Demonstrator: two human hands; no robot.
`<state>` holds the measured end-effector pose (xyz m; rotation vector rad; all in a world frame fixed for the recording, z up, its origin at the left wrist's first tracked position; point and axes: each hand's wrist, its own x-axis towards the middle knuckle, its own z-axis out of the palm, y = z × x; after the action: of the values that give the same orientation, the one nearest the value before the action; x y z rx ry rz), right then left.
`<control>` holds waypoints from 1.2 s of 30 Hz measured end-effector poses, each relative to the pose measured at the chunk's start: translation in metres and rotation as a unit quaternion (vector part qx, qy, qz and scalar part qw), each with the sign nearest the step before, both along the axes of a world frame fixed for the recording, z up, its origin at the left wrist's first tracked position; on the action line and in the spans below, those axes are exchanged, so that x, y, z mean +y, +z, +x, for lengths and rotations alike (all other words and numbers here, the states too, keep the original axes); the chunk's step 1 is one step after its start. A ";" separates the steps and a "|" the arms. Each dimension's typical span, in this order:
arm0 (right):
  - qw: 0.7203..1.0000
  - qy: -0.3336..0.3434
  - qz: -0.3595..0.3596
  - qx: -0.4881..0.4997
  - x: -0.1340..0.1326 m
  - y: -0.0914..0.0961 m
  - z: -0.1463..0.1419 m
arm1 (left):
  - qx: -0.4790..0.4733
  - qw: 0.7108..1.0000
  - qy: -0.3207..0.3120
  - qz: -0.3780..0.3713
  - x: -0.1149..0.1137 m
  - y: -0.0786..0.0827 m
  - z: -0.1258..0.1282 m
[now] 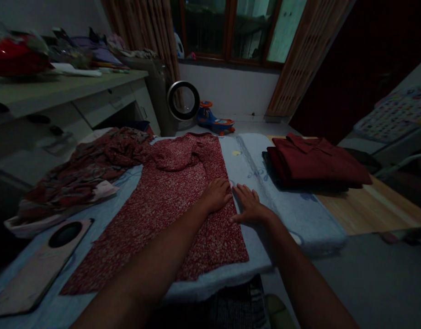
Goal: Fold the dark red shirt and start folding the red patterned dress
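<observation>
A red garment with white speckles lies spread on a light blue cloth. Its upper part, with a sleeve laid across, points away from me, and its right side is folded inward. My left hand rests on the garment near its right edge, palm down with fingers close together but extended. Just to the right, my right hand has its fingers spread. Its thumb touches the garment's edge, while the other fingers reach over the blue cloth beside it. Neither hand has anything gripped.
A stack of folded dark red clothes sits at the right on a wooden board. At left lie a crumpled patterned garment and a phone in a pale case. A cluttered desk, round fan and toy car stand beyond.
</observation>
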<state>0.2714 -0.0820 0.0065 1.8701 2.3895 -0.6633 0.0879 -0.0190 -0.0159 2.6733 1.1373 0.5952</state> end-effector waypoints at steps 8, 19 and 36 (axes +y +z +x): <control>0.999 0.028 0.027 0.020 -0.042 -0.003 0.004 | -0.004 1.000 0.010 0.005 0.000 -0.001 0.002; 0.999 0.036 0.021 0.029 -0.079 0.000 0.006 | 0.020 0.999 0.008 0.029 -0.003 0.004 0.003; 0.998 0.024 0.004 0.053 -0.100 0.004 0.010 | 0.076 0.996 -0.051 -0.013 -0.099 0.003 -0.019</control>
<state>0.2812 -0.1819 0.0110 1.8185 2.4951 -0.7706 0.0693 -0.1182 -0.0129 2.7743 1.0289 0.3631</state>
